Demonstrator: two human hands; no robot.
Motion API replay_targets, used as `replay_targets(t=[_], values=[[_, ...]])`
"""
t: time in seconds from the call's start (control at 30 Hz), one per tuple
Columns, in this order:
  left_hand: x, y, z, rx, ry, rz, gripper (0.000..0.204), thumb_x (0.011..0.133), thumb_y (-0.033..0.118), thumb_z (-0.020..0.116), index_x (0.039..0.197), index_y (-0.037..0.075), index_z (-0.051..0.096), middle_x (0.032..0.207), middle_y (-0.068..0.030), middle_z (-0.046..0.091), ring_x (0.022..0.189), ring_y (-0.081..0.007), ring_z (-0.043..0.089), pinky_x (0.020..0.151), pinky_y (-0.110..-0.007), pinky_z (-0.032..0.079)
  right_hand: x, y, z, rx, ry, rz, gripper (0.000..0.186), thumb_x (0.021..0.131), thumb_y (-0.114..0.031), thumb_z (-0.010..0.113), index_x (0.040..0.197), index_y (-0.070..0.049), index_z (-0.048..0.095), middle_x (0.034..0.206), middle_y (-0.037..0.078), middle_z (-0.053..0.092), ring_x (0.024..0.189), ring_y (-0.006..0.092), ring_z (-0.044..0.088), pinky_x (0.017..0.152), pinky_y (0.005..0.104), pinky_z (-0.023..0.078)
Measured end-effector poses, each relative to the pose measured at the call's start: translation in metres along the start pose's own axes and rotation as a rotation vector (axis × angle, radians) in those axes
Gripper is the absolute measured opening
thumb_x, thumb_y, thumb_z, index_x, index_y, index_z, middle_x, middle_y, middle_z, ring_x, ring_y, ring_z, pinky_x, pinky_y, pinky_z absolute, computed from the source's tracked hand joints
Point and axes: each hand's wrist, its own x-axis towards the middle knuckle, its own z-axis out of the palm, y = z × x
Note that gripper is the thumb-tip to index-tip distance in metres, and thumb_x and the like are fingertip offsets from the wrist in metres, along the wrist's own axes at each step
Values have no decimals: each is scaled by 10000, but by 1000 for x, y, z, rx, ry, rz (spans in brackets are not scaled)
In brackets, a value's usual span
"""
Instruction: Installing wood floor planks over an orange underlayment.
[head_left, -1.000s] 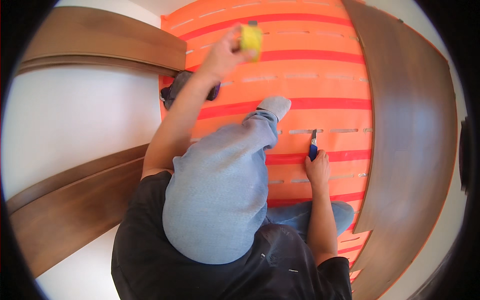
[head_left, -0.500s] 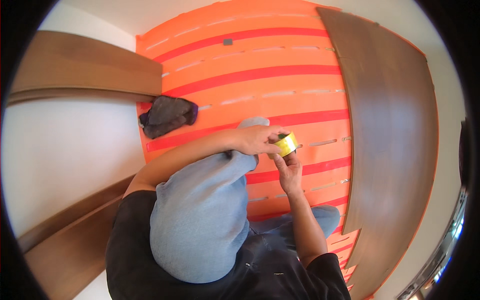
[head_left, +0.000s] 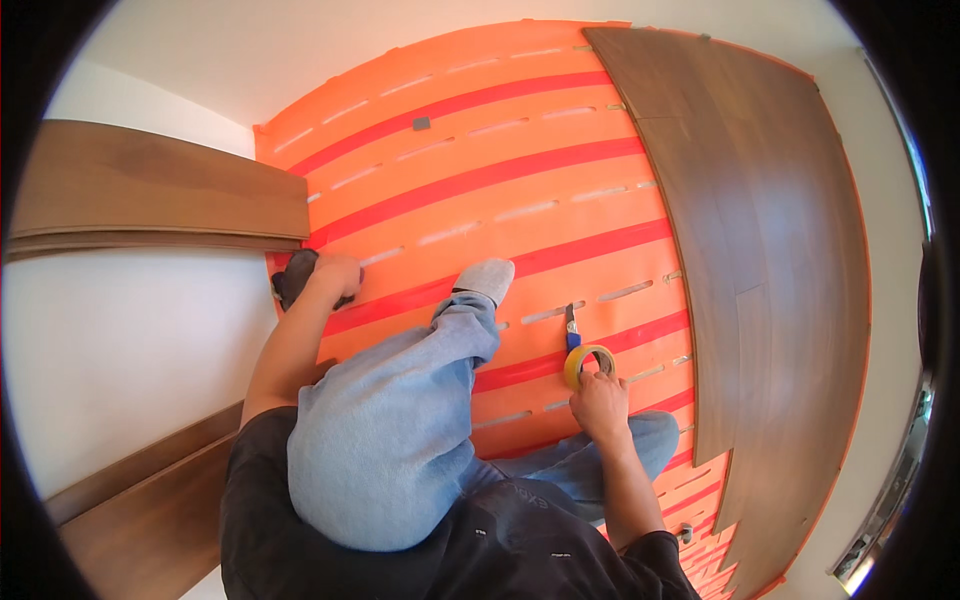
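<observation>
My left hand (head_left: pixel 338 275) reaches out to a dark cloth bundle (head_left: pixel 297 278) beside the stacked planks. Its fingers curl onto the cloth and are partly hidden. My right hand (head_left: pixel 600 402) grips a roll of yellow tape (head_left: pixel 577 364) by its near rim, the ring's hole facing up. Just beyond the roll, a knife-like tool (head_left: pixel 572 328) with a blue part and a dark blade points away from me. Whether it rests on the floor or touches the roll I cannot tell.
Orange underlay (head_left: pixel 480 215) with slots and red tape strips covers the floor. Laid brown planks (head_left: pixel 740 200) run along the right. More planks (head_left: pixel 160 190) are stacked at the left wall, others (head_left: pixel 150 510) lower left. A small grey block (head_left: pixel 421 123) lies far off.
My hands have parted: both were at the tape roll. The left went to the dark cloth bundle; the right moved nearer with the roll. The blue-marked tool now shows beyond it.
</observation>
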Motion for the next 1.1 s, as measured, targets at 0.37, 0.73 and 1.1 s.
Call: replay_targets(t=[0.37,0.73,1.1], values=[[-11,-4,57,-48,-247,109,364,805,408,774,1079,168,795,1153,-112,747,1036,-300,717,884,-465,570,5,3,36,-27,-131,134,247,857,-212,602,890,9,708,967,260,715,908,437,698,833,546,549],[36,20,44,-26,-73,290,363,1009,376,538,956,89,753,914,-186,738,845,-329,720,721,-497,550,5,32,38,73,-63,320,180,822,-138,609,845,-24,747,868,214,740,867,379,729,799,471,586],[39,113,-47,-91,360,792,366,907,82,559,1246,-10,660,1089,-234,721,951,-323,713,840,-426,541,-9,47,36,74,31,258,194,891,-215,633,948,-110,786,1029,110,771,1009,258,727,806,415,560]])
